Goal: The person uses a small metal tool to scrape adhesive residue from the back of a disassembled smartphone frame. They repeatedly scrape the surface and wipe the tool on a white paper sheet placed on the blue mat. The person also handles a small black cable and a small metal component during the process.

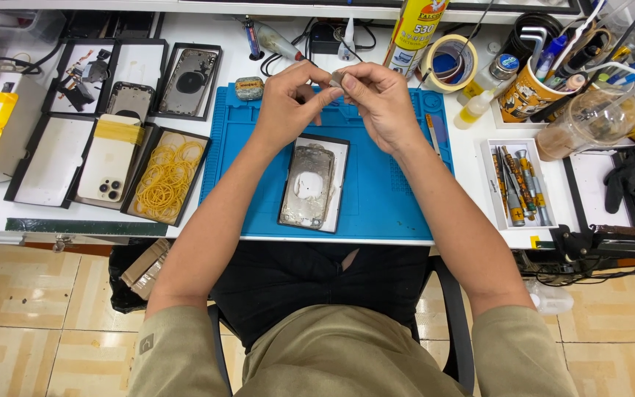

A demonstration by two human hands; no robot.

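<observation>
- Phone back housing [307,185] in a small tray [339,184] lies just below both hands.
- Left hand [288,99] and right hand [380,99] together pinch one small grey piece [337,77].
- Blue mat [391,191] lies beneath both hands.

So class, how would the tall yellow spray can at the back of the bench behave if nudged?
The spray can is tall and narrow, so it would probably tip easily. Its round body would likely roll once down. It stands among the tape roll and bottles, so neighbours may catch it.
</observation>
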